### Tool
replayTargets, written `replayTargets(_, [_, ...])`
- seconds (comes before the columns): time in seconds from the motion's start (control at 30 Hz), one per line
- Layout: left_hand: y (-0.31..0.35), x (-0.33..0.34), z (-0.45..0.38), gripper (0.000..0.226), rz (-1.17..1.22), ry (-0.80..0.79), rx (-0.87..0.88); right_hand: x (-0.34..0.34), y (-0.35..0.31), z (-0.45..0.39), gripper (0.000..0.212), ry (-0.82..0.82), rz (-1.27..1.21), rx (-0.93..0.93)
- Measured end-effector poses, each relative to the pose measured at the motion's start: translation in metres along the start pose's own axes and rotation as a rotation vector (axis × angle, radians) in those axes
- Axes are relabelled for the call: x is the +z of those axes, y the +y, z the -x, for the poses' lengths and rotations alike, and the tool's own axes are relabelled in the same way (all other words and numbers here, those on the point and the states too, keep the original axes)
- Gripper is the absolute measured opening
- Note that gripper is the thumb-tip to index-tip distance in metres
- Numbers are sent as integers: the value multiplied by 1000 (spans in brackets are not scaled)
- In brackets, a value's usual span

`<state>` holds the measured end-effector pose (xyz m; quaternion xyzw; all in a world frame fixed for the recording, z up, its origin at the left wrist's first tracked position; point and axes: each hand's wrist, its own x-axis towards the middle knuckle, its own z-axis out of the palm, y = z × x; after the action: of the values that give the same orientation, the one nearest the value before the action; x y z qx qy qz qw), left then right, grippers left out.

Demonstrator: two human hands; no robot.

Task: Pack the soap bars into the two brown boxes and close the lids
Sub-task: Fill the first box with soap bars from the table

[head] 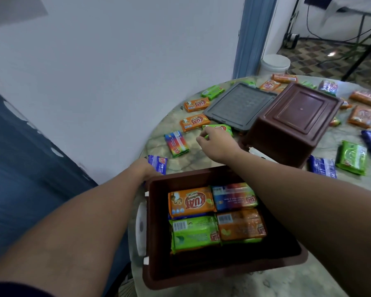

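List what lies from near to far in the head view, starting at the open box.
Open brown box with soap bars, right hand on a green soap bar, grey lid, white bucket on the floor.

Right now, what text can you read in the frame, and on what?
"KUAT": orange soap bar in the open brown box.
"KUAT": orange bar on the table, near the right hand.
"KUAT": orange bar beside the grey lid.
Barcodes and small print: unreadable.
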<state>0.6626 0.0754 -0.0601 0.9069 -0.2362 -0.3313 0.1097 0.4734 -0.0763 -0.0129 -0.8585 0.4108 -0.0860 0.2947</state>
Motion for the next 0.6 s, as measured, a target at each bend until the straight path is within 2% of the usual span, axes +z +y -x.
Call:
replayTargets(0.13, [15, 0, 1, 32, 25, 41, 64, 6, -3, -11, 34, -20, 7, 18])
replayTargets(0.23, [27, -4, 2, 21, 93, 108, 133, 15, -8, -20, 38, -56, 12, 17])
replayTargets(0.4, [35, -14, -7, 42, 359, 126, 89, 29, -23, -44, 45, -201, 123, -13])
replayTargets(0.6, [33, -18, -13, 46, 283, 108, 119, 52, -38, -54, 58, -395, 434, -86])
